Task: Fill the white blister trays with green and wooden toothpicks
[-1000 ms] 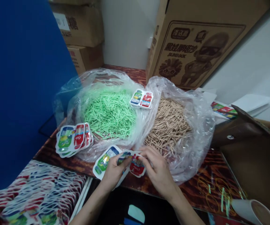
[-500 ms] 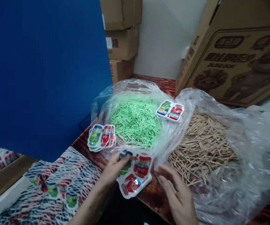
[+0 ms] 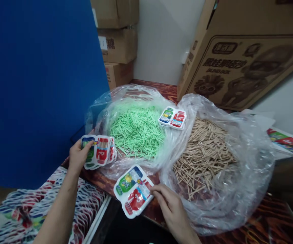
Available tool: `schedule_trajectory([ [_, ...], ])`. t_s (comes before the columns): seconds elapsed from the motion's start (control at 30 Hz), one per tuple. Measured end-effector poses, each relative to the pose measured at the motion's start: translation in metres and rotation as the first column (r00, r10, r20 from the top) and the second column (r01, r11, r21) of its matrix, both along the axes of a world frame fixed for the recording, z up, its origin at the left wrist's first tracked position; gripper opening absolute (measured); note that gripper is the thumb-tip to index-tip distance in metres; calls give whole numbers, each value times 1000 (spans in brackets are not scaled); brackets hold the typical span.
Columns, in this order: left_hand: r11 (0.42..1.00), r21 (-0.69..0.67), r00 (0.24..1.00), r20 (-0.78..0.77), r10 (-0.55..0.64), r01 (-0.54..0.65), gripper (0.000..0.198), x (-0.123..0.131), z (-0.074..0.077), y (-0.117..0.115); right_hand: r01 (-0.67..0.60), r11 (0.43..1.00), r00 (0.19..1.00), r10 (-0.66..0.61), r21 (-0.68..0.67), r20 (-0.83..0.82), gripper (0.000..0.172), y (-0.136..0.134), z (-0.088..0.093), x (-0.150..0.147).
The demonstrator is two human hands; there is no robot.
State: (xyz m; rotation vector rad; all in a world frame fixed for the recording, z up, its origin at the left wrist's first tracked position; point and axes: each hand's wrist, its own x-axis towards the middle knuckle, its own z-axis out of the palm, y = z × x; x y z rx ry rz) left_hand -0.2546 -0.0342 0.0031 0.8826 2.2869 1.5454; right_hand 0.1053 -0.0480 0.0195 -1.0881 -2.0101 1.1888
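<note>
My left hand (image 3: 77, 156) is closed on a flat bottle-shaped packet (image 3: 102, 151), thumb on top, at a small pile of similar packets left of the green sticks (image 3: 138, 132). It shows a green half and a red half with a white border. Closer to me, my right hand (image 3: 170, 206) pinches the right edge of another such packet (image 3: 133, 191), printed side up and tilted, at the table's front edge. Thin brown sticks (image 3: 204, 149) lie heaped in a clear plastic bag (image 3: 250, 189) beyond my right hand. The green ones sit in a similar bag.
Between the bags rests a packet stack (image 3: 172, 117). A blue panel (image 3: 39, 84) rises at left, with cartons (image 3: 119, 44) behind it. A large printed carton (image 3: 237, 67) leans at back right. Lower left, a white-edged container (image 3: 103, 213) holds many packets.
My left hand has moved left with a packet to the pile there. My right hand, previously apart from the packets, now grips one by its edge. The view has shifted slightly right.
</note>
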Motion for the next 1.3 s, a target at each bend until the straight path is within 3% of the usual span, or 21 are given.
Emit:
schedule_trajectory([
  [0.1, 962, -252, 930, -368, 5, -104, 38, -9, -17, 5, -7, 997, 1000, 6, 73, 19, 21, 17, 1, -4],
  [0.17, 943, -293, 878, -479, -2, -158, 42, -9, -23, 6, 5, 989, 999, -12, 146, 49, 20, 31, -1, -7],
  [0.47, 943, -259, 876, -478, 61, -207, 58, -7, -22, 13, -48, 875, 959, -94, 481, 267, 27, 110, -19, -29],
  [0.63, 968, -174, 822, -567, 52, -181, 50, 10, -17, 2, -347, 753, 799, -75, 559, 597, 21, 135, -27, -41],
  [0.7, 978, -143, 811, -584, 40, -152, 45, 24, -11, -6, -418, 713, 773, -46, 562, 633, 17, 137, -32, -44],
  [0.77, 990, -115, 791, -611, -2, -87, 41, 41, -5, -13, -372, 728, 825, -25, 576, 564, 16, 137, -35, -46],
  [0.87, 997, -60, 771, -633, -73, 45, 33, 69, -1, -21, -139, 848, 939, -51, 512, 341, 21, 146, -28, -50],
  [0.93, 990, -37, 775, -618, -133, 139, 28, 87, -2, -24, 1, 910, 960, -116, 416, 253, 27, 160, -15, -53],
  [1.0, 974, -23, 782, -592, -197, 227, 25, 103, -4, -24, 77, 926, 924, -206, 371, 322, 30, 179, -1, -57],
  [1.13, 943, -7, 796, -534, -286, 334, 22, 124, -11, -22, 118, 913, 740, -343, 391, 578, 26, 209, 18, -66],
  [1.3, 926, 4, 828, -450, -334, 376, 22, 135, -12, -22, 45, 928, 607, -321, 371, 727, 32, 214, 18, -83],
])
